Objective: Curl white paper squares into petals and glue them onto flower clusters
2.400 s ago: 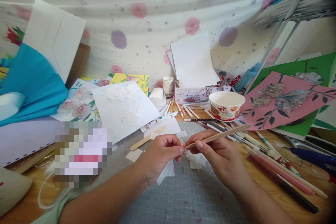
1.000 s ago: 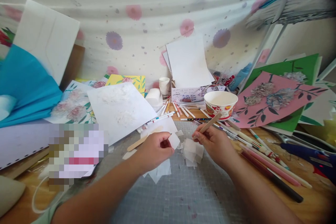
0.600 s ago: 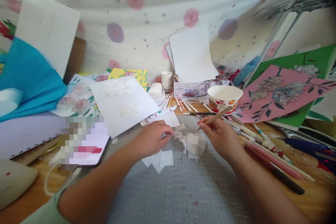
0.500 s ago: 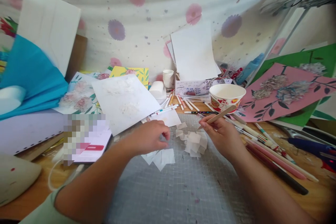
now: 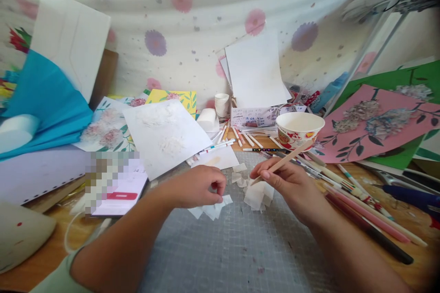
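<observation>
My right hand point(image 5: 288, 183) grips a flat wooden craft stick point(image 5: 283, 161) slantwise, its lower tip over a loose heap of thin off-white paper squares point(image 5: 255, 198). My left hand point(image 5: 202, 185) is closed, thumb and fingers curled together; whatever sits in the fingertips is too hidden to make out. Just below it, white paper squares point(image 5: 209, 210) lie overlapping on the grey cutting mat point(image 5: 220, 247), partly covered by the hand. Behind the left hand rests a large white sheet point(image 5: 167, 135) with ruffled white patches on it.
A printed paper bowl point(image 5: 299, 130) stands behind my right hand. Pens and brushes point(image 5: 357, 206) line the right side, near a blue glue gun point(image 5: 409, 194). At left lies a phone point(image 5: 120, 192) with a cable. Flower pictures point(image 5: 374, 123) lean at the right.
My right hand has moved left and down, bringing the stick's tip onto the paper heap. My left hand has shifted slightly right and down over the white squares.
</observation>
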`<act>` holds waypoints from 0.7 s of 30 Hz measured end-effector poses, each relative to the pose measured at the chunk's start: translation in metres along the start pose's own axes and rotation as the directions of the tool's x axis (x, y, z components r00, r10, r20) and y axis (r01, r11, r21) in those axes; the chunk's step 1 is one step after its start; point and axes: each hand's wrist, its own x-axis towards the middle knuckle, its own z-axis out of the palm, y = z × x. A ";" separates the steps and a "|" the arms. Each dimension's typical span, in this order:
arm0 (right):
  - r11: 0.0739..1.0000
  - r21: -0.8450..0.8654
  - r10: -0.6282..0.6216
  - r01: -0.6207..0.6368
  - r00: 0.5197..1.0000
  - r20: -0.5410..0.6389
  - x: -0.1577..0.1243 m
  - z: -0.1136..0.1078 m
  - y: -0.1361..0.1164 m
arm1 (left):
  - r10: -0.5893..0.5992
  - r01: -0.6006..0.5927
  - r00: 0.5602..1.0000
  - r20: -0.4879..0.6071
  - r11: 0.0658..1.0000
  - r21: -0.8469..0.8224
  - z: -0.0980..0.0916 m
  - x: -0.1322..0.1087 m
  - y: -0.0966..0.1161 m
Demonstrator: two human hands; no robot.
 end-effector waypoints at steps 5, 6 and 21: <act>0.985 0.153 0.062 -0.081 0.991 0.120 -0.004 0.013 -0.004 | -0.086 0.078 0.995 -0.041 0.983 -0.166 -0.005 -0.004 0.005; 0.981 0.171 0.070 -0.092 0.989 0.132 -0.005 0.015 -0.005 | -0.086 0.076 0.995 -0.047 0.979 -0.187 -0.004 -0.004 0.006; 0.948 0.262 0.148 -0.181 0.979 0.143 -0.005 0.031 -0.003 | -0.096 0.093 0.995 -0.009 0.984 -0.152 -0.007 -0.004 -0.002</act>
